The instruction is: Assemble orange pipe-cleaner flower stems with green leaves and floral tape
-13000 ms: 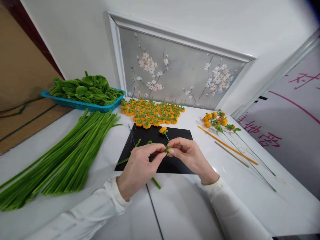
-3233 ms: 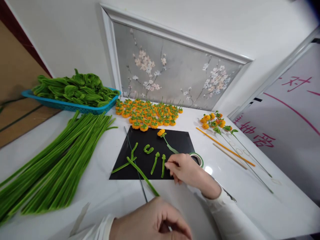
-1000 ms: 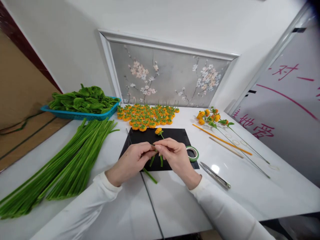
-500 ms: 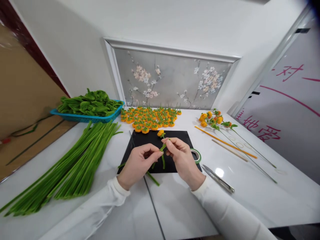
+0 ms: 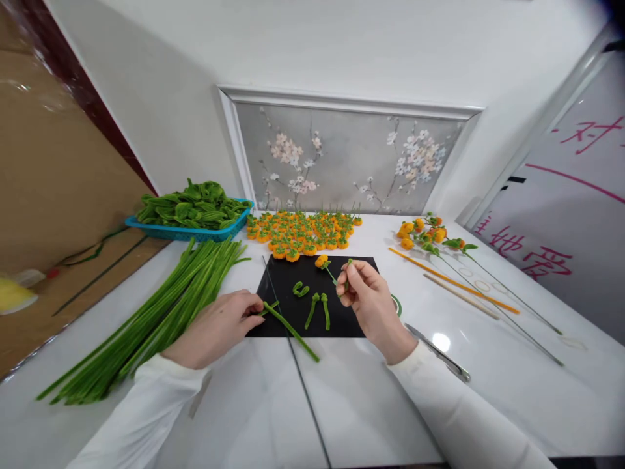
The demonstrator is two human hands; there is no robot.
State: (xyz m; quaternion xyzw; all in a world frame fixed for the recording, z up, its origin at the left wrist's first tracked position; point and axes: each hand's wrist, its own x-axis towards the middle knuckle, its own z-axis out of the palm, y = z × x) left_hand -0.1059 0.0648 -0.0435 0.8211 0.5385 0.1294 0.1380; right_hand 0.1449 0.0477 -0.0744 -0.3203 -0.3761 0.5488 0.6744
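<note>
My left hand is at the left edge of the black mat, thumb and forefinger closed around the end of a green pipe cleaner. My right hand pinches a short green pipe cleaner piece, largely covered by the fingers. Beside these fingers is an orange fuzzy flower on a thin stem; the stem's lower end is hidden, so I cannot tell whether the hand holds it. Between the hands lie a curled green piece and two short pieces with knotted tops.
Left is a bundle of green pipe cleaners, with a blue basket of green leaves behind. Many orange flower heads stand at the back. Right are finished flower sprigs, green tape, snips and thin sticks.
My hands have parted. The left moved left and down to the long green pipe cleaner; the right drew slightly back with the small piece. The pieces on the mat are now uncovered.
</note>
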